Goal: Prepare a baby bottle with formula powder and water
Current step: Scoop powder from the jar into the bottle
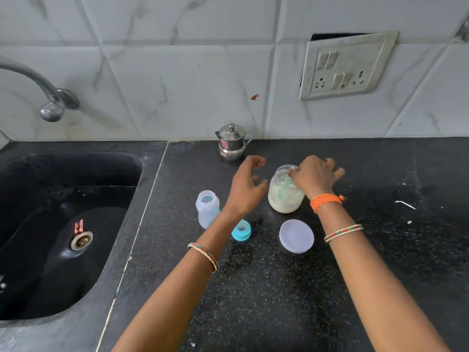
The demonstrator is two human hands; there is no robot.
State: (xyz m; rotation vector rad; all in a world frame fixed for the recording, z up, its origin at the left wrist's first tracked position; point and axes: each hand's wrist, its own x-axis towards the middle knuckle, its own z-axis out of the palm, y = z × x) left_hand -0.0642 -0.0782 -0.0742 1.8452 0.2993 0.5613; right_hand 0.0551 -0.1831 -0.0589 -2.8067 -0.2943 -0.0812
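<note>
1. The black speckled table (279, 288) runs from a pale seam on the left to the right edge of view; its near part, between the two forearms, is bare and open.
2. Left of the seam lies the dark sink (30, 224), its drain low in the basin, with the tap (48, 102) curving out from the tiled wall above it.
3. The baby bottle (206, 208) stands upright and uncapped, near the seam; the left forearm crosses its lower right side and hides that part.
4. The teal nipple cap (241, 231) lies on the table just beside the bottle's base, touching the edge of the forearm in view.
5. The formula jar (285, 194) stands open to the right of the bottle, pale powder filling its lower half; a greenish scoop shows dimly through the wall, its shape hard to make out.
6. The right hand (314, 177) sits over the jar's mouth, fingers (294, 174) pinched together at the rim on what seems to be the scoop handle; the grip itself is hidden.
7. The left hand (247, 185) hangs above the table between bottle and jar, fingers apart and curled, holding nothing.
8. The lilac jar lid (296, 236) lies flat in front of the jar, apart from it.
9. A small steel pot (232, 143) with its lid on stands against the wall behind the hands.
10. A socket plate (347, 64) is fixed to the tiles at upper right.
</note>
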